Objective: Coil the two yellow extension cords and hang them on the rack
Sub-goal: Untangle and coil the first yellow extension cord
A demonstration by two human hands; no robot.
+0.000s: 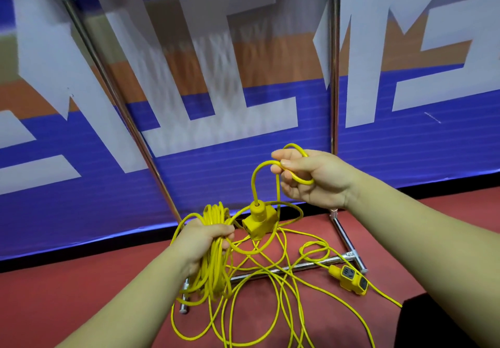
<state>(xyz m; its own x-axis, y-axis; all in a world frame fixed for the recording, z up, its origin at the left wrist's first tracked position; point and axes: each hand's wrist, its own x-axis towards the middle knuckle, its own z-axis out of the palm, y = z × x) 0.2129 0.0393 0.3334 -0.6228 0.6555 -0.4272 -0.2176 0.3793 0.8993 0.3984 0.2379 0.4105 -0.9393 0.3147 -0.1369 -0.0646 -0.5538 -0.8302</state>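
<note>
The left hand (205, 239), lower centre, is clamped round a coil (213, 274) of yellow cord. The right hand (311, 174), well apart at centre right, pinches a loop (297, 179) with a socket block (259, 219) dangling beneath. The cord looks light, limp and smooth, likely to spring loose. The block is probably the heavy, swinging part, so holding just above it seems wise. The tangle (270, 293) of remaining cord lies across the rack's base bar (284, 268) and could snag there. A second block (351, 280) lies by the rack foot. Open floor (81, 293) at lower left gives room.
</note>
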